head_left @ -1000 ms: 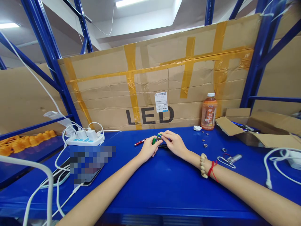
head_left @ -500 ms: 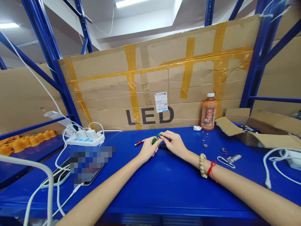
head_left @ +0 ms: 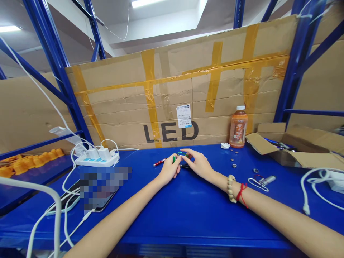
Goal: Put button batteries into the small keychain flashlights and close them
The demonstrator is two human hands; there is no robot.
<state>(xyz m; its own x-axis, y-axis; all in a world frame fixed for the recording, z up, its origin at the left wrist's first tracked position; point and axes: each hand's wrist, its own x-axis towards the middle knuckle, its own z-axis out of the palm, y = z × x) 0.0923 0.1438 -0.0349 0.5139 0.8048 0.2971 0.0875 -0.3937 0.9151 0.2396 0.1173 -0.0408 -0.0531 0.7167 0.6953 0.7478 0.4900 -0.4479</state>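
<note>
My left hand point(head_left: 169, 167) is closed around a small green object point(head_left: 174, 158); most of it is hidden by the fingers. Close by on the right, my right hand point(head_left: 197, 162) pinches a thin green loop point(head_left: 183, 154) between thumb and fingertips. Whether the loop is joined to the green object, I cannot tell. A dark, slim item point(head_left: 185, 166) lies under and beside the right fingers. Left of my left hand, a red pen-like stick point(head_left: 160, 162) rests on the blue table point(head_left: 177, 211).
An orange drink bottle point(head_left: 238, 127), crumpled white tissue point(head_left: 225, 146), small metal parts point(head_left: 234, 166) and a silver carabiner point(head_left: 258, 184) lie to the right, near an open cardboard box point(head_left: 303, 157). At left are a white power strip point(head_left: 96, 159), cables and phones.
My right fingers have shifted slightly and opened a little, so the thin green loop shows more clearly. Less of the green object is visible at my left fingers.
</note>
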